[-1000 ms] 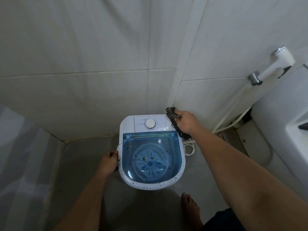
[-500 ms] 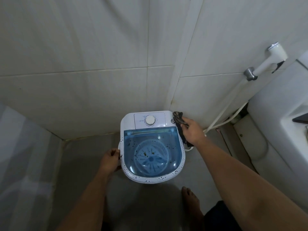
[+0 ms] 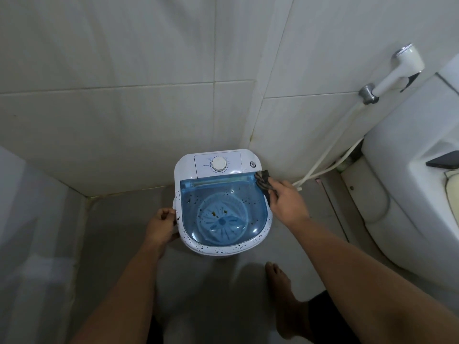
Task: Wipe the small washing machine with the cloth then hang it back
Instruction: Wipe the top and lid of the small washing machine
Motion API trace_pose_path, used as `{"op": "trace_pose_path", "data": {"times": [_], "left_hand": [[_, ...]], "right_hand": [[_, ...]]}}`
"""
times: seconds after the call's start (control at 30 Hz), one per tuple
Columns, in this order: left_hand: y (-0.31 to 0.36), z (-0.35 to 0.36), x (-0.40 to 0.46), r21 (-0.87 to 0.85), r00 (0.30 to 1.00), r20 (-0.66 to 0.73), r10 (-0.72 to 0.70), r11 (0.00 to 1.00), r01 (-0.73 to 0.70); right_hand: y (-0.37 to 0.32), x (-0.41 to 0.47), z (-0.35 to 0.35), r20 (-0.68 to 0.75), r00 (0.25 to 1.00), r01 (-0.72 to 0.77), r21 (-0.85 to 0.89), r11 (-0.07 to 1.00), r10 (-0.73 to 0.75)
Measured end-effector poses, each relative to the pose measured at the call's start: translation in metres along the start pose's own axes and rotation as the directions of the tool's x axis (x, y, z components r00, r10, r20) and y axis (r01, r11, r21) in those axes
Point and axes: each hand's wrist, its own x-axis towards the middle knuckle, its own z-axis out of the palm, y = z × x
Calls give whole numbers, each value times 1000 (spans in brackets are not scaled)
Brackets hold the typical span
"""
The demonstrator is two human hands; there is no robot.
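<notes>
A person is looking down at a small washing machine (image 3: 221, 199) standing on the bathroom floor in a tiled corner. The right hand (image 3: 285, 204) is gripping a dark cloth (image 3: 264, 182), pressing it on the lid's right rear edge. The left hand (image 3: 161, 225) is curling around the left rim, steadying what is probably a light, slippery plastic tub; the cloth looks soft and limp

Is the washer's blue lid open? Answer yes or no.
No: the blue lid lies shut over the tub of the washing machine, with the right hand pressing the cloth on its far right corner.
</notes>
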Motion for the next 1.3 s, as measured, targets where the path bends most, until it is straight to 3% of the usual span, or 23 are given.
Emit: {"op": "trace_pose_path", "data": {"times": [0.17, 0.4, 0.7, 0.9, 1.2, 1.3], "left_hand": [[-1, 8, 2, 3, 1000, 9, -13, 1000, 12], [0, 6, 7, 14, 999, 18, -44, 999, 44], [6, 1, 16, -11, 998, -3, -68, 998, 68], [3, 0, 10, -47, 998, 0, -66, 997, 66], [2, -7, 0, 70, 999, 27, -44, 997, 42], [0, -6, -3, 90, 1000, 20, -11, 996, 9]], "right_hand": [[-12, 34, -10, 78, 996, -42, -67, 997, 48], [-1, 9, -7, 98, 991, -100, 103, 990, 90], [-1, -67, 3, 4, 982, -186, 207, 961, 190], [5, -31, -10, 81, 985, -161, 118, 980, 152], [-5, -120, 30, -120, 971, -172, 250, 953, 206], [-8, -156, 30, -103, 991, -63, 226, 972, 88]]}}
